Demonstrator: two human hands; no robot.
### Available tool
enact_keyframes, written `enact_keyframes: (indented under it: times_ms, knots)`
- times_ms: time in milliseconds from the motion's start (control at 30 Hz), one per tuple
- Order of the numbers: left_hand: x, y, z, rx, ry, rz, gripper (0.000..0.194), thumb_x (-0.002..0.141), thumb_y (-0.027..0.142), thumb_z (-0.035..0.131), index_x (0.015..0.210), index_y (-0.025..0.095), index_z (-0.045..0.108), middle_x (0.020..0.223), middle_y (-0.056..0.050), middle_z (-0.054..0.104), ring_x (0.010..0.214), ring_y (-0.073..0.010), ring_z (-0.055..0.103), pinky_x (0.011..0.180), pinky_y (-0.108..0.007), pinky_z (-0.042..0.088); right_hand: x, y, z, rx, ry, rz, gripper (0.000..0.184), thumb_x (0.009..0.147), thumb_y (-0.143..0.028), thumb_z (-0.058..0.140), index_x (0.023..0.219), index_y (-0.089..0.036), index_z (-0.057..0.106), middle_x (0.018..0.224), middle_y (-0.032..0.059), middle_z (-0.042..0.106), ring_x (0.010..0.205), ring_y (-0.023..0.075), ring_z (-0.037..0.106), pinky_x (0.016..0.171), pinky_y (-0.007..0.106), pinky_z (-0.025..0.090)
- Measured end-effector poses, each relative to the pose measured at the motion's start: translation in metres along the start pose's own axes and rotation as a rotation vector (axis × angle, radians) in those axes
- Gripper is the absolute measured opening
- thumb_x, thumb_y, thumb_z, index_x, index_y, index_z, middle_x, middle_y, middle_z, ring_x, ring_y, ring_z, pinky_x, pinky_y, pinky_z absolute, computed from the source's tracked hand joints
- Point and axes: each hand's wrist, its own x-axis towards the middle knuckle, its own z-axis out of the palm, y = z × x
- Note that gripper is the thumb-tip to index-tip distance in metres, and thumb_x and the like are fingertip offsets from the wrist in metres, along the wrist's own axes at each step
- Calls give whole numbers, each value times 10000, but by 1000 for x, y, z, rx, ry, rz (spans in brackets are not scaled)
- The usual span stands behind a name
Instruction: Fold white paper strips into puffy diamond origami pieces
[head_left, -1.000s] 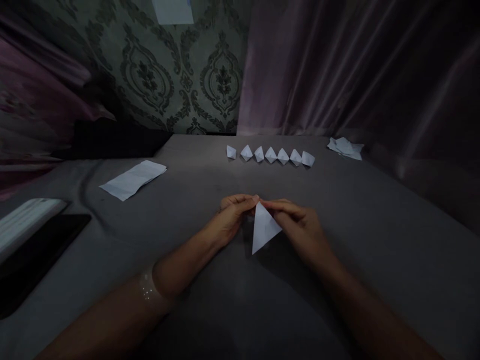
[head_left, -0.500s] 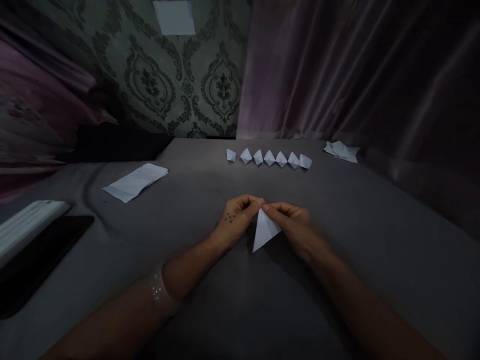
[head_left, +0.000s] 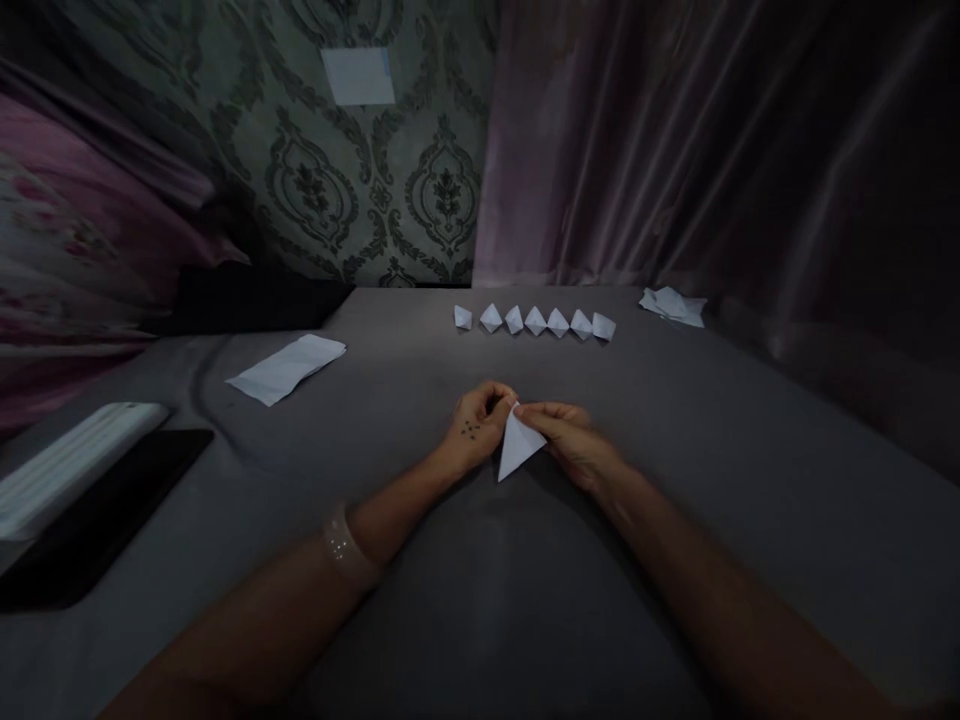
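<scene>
A white piece of folded paper [head_left: 520, 446], triangular in outline, is held between my two hands just above the grey cloth. My left hand [head_left: 480, 425] pinches its top corner between thumb and fingers. From the other side, my right hand [head_left: 574, 438] grips the same upper part, thumb on the paper's face. The paper's long point hangs down toward me. Beyond my hands stands a row of several small folded paper pieces [head_left: 535, 321], white and pointed. The fingertips behind the paper are partly hidden.
A stack of white paper sheets [head_left: 289, 368] lies at the left. Nearer on that side are a white ribbed object [head_left: 82, 460] and a flat black object [head_left: 112, 520]. Crumpled paper scraps [head_left: 673, 306] rest at the far right. A dark cloth [head_left: 262, 298] lies at the back left.
The camera view has tilted up slightly. The folded paper and both hands have shifted a little, and the right thumb sits closer to the paper's top corner.
</scene>
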Motion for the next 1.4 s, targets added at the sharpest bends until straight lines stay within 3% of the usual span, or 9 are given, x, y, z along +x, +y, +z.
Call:
enact_keyframes:
  times_ms: [100,233,433,767,1033,1400]
  knots:
    - [0,0,-1,-39,-1,11,91,751,233,647,721,147,640,675,4,594,622,-105,505,590,-221,380,-1,-2,-1,-50,3,-57,286,555,-395,851,665,-170,712,618,15,660,543,103,535,546,255,409]
    - [-1,-1,-5,-230,-69,-85,166,716,293,711,716,130,677,655,0,597,608,-91,502,609,-225,384,-4,-4,-2,-100,-33,-136,307,567,-425,840,658,-171,696,599,0,640,521,94,504,548,262,405]
    - [-5,-2,-8,-415,-108,-210,286,620,363,828,733,129,709,712,-27,640,613,-80,519,628,-237,410,4,-3,-11,33,-35,-215,353,546,-449,856,706,-179,697,633,-3,650,558,96,534,590,265,426]
    - [-16,4,-1,-460,-161,-275,277,583,300,860,736,122,713,690,-19,635,635,-87,541,649,-242,403,5,-8,-17,153,-125,-180,320,579,-408,852,713,-176,677,623,-17,611,577,102,526,620,275,416]
    - [-17,5,-3,-449,-222,-303,258,628,314,838,756,126,715,683,-19,641,631,-88,554,658,-245,403,1,-12,-18,198,-111,-148,259,569,-322,843,703,-187,668,640,-18,607,617,116,523,656,286,418]
    - [-18,10,-2,-445,-236,-281,212,646,270,817,785,131,737,720,-33,682,643,-97,582,665,-247,430,2,-10,-24,205,-177,-97,271,635,-363,836,782,-183,695,701,-4,642,659,124,569,715,295,443]
